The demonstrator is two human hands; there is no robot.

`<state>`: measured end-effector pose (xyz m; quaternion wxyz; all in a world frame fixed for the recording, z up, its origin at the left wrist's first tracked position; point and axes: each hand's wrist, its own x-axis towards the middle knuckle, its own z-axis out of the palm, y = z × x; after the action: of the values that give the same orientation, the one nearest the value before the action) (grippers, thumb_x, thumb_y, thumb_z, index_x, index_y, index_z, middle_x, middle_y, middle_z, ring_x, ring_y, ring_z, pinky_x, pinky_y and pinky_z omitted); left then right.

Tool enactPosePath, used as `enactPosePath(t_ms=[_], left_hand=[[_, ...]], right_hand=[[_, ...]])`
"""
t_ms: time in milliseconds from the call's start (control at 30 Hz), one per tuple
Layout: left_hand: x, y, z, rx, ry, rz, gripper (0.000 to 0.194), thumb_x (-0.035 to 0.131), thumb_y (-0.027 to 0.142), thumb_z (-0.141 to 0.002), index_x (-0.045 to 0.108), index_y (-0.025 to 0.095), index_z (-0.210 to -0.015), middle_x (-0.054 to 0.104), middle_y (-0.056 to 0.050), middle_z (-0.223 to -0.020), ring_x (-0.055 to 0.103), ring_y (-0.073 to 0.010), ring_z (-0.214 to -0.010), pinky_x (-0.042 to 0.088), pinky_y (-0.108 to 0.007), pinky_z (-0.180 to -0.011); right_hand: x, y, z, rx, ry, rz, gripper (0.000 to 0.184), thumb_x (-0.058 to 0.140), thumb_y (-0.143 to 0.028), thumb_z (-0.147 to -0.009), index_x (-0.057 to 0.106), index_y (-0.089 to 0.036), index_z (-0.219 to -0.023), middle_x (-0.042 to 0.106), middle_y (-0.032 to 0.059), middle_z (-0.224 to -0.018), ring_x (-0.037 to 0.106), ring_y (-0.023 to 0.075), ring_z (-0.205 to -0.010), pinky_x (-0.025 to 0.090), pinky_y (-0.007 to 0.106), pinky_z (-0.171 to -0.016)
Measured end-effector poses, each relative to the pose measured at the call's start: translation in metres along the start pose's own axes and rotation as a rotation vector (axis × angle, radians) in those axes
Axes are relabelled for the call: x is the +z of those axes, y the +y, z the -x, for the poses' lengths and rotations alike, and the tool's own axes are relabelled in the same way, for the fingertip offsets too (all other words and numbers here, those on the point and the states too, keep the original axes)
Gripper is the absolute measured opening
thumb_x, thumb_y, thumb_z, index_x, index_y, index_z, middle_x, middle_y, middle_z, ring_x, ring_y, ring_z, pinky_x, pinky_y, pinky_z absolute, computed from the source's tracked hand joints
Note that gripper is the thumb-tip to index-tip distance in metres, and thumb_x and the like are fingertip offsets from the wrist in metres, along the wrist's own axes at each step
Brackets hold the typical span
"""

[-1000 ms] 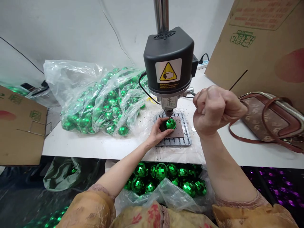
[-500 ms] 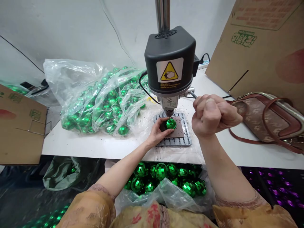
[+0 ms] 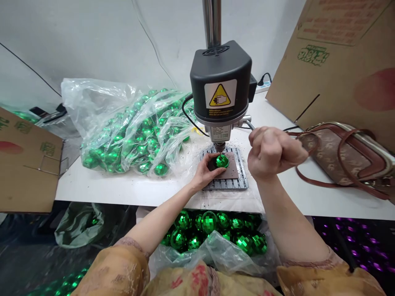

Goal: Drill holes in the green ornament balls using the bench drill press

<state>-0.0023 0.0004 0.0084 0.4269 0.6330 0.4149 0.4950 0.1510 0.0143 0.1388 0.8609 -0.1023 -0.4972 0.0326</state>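
Under the black drill press (image 3: 220,90), a shiny green faceted ball (image 3: 221,161) rests on a brown pad (image 3: 232,169) over the slotted metal base (image 3: 243,181). My left hand (image 3: 206,170) curls thumb and fingers around the ball's left side, holding it. The drill bit (image 3: 220,151) reaches down to the top of the ball; whether it is inside cannot be made out. To the right, my right hand (image 3: 273,152) is closed around the feed lever (image 3: 249,123) of the press, most of which is hidden by the fist.
A clear plastic bag (image 3: 132,135) full of green balls lies on the white table (image 3: 101,189), left of the press. More green balls (image 3: 210,222) sit in a plastic-lined container at my lap. A handbag (image 3: 348,156) and cardboard box (image 3: 333,78) stand right; another cardboard box (image 3: 27,172) is left.
My right hand on the lever has moved a little left and down, and the lever has swung down with it. My left hand and the ball stay in place.
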Motion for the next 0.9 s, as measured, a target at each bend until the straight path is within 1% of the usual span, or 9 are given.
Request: enactPosePath(t_ms=[133,200,267,367,467,567,700,800,900], left_hand=[[0.0,0.007,0.001,-0.012,0.052,-0.072,0.052,0.084,0.044,-0.074,0.059,0.019,-0.113,0.07,-0.01,-0.111,0.067,-0.0246,-0.105,0.052,-0.042,-0.095],[-0.003,0.015,0.008,0.0,0.107,-0.145,0.048,0.083,0.041,-0.075,0.059,0.019,-0.11,0.069,-0.009,-0.109,0.066,-0.0238,-0.103,0.051,-0.04,-0.094],[-0.009,0.026,0.022,0.018,0.092,-0.235,0.044,0.083,0.039,-0.074,0.06,0.019,-0.106,0.068,-0.007,-0.104,0.065,-0.022,-0.097,0.051,-0.037,-0.089],[-0.023,0.051,0.056,0.028,-0.151,-0.367,0.04,0.081,0.039,-0.074,0.061,0.02,-0.104,0.067,-0.005,-0.098,0.063,-0.0203,-0.089,0.051,-0.033,-0.081],[-0.04,0.076,0.096,0.027,-0.387,-0.554,0.034,0.076,0.038,-0.08,0.061,0.021,-0.106,0.065,-0.006,-0.102,0.063,-0.0227,-0.093,0.052,-0.035,-0.082],[-0.055,0.086,0.133,0.006,-0.469,-0.764,0.029,0.069,0.034,-0.086,0.058,0.023,-0.112,0.062,-0.007,-0.105,0.062,-0.0241,-0.097,0.053,-0.037,-0.083],[-0.067,0.081,0.165,0.035,-0.507,-0.95,0.03,0.061,0.027,-0.093,0.055,0.023,-0.122,0.063,-0.01,-0.112,0.065,-0.0249,-0.1,0.056,-0.037,-0.083],[-0.071,0.081,0.165,0.153,-0.527,-1.053,0.029,0.059,0.026,-0.094,0.056,0.021,-0.122,0.064,-0.013,-0.118,0.065,-0.0271,-0.103,0.055,-0.04,-0.085],[-0.077,0.084,0.135,0.241,-0.515,-0.96,0.022,0.05,0.018,-0.096,0.059,0.02,-0.115,0.066,-0.012,-0.115,0.064,-0.0249,-0.104,0.053,-0.038,-0.089]], right_hand=[[0.022,-0.003,-0.034,0.24,0.053,0.051,0.048,0.061,-0.018,-0.086,0.028,-0.019,-0.052,0.025,-0.0078,-0.044,0.026,0.0035,-0.037,0.019,0.025,-0.038],[0.028,-0.001,-0.047,0.296,0.005,0.076,0.047,0.061,-0.018,-0.087,0.029,-0.021,-0.053,0.028,-0.0086,-0.044,0.026,0.0034,-0.037,0.021,0.024,-0.038],[0.029,0.001,-0.054,0.301,-0.028,0.092,0.046,0.059,-0.016,-0.089,0.029,-0.022,-0.055,0.029,-0.0095,-0.044,0.026,0.0027,-0.037,0.023,0.023,-0.039],[0.028,0.001,-0.054,0.273,-0.027,0.067,0.042,0.057,-0.014,-0.089,0.032,-0.023,-0.056,0.032,-0.0095,-0.044,0.028,0.0029,-0.036,0.025,0.023,-0.04],[0.028,0.0,-0.052,0.258,-0.004,0.03,0.041,0.057,-0.015,-0.088,0.032,-0.024,-0.057,0.034,-0.0086,-0.044,0.029,0.0045,-0.036,0.023,0.025,-0.04],[0.028,-0.001,-0.05,0.232,0.007,-0.01,0.04,0.057,-0.013,-0.087,0.034,-0.025,-0.056,0.034,-0.008,-0.043,0.028,0.0058,-0.036,0.021,0.027,-0.04],[0.026,-0.002,-0.049,0.224,-0.008,-0.006,0.042,0.057,-0.013,-0.088,0.036,-0.023,-0.054,0.034,-0.0072,-0.042,0.029,0.0058,-0.038,0.021,0.027,-0.042],[0.025,-0.004,-0.047,0.24,-0.006,-0.016,0.042,0.057,-0.013,-0.089,0.036,-0.022,-0.053,0.034,-0.0077,-0.041,0.03,0.0047,-0.037,0.021,0.025,-0.041],[0.026,-0.005,-0.046,0.249,0.011,-0.026,0.042,0.057,-0.013,-0.088,0.035,-0.021,-0.053,0.034,-0.0086,-0.041,0.031,0.0038,-0.035,0.022,0.024,-0.039]])
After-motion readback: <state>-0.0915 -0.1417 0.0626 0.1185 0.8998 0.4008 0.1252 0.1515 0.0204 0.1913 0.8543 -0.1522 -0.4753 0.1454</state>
